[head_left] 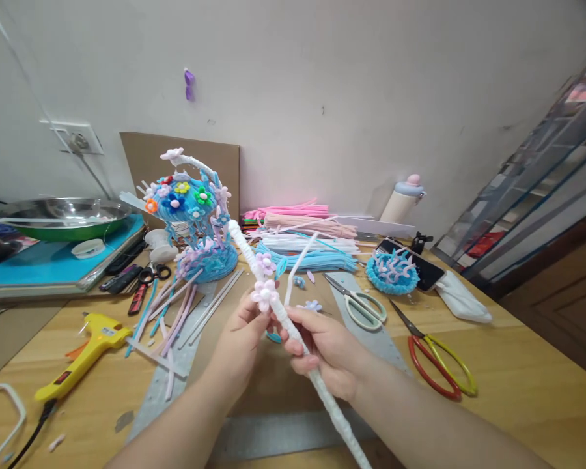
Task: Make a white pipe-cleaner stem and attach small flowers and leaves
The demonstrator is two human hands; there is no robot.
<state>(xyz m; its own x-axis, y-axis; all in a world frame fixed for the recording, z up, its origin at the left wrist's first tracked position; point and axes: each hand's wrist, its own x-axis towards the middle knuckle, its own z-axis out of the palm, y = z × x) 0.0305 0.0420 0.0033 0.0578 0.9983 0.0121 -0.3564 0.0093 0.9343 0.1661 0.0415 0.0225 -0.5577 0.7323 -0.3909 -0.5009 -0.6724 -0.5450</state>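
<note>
Both hands hold a long rod wrapped in white pipe cleaner (329,398), which slants from upper left to lower right. My left hand (240,340) is closed on it just below a pink pipe-cleaner flower (264,296). Lower down, the fingers of my right hand (325,348) wrap round the rod. A second pink flower (265,263) and a teal leaf (281,268) sit higher on it. From near my right fingertips a thin white pipe cleaner (297,266) sticks up. Behind the fingers, a bit of teal (273,337) is partly hidden.
A blue flowered pipe-cleaner lamp shape (208,264) stands at back left. Left lies a yellow glue gun (85,348). Right are grey-handled scissors (364,309), red-and-yellow scissors (439,365) and a blue round piece (392,272). Pipe-cleaner bundles (307,259) line the back.
</note>
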